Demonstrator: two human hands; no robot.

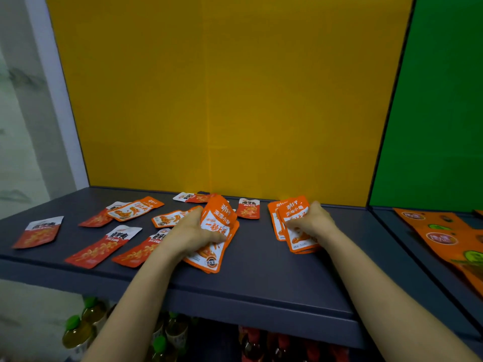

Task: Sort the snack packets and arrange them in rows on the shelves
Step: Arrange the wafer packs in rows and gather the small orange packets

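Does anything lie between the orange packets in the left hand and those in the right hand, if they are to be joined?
Nothing visible does. The shelf is bare between the left hand, which grips an orange stack, and the right hand, which grips an orange pile. One red packet lies further back.

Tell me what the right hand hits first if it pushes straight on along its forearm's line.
Beyond the orange packets it grips, the right hand likely meets the yellow back panel; the red-and-white packet seems just left of that line.
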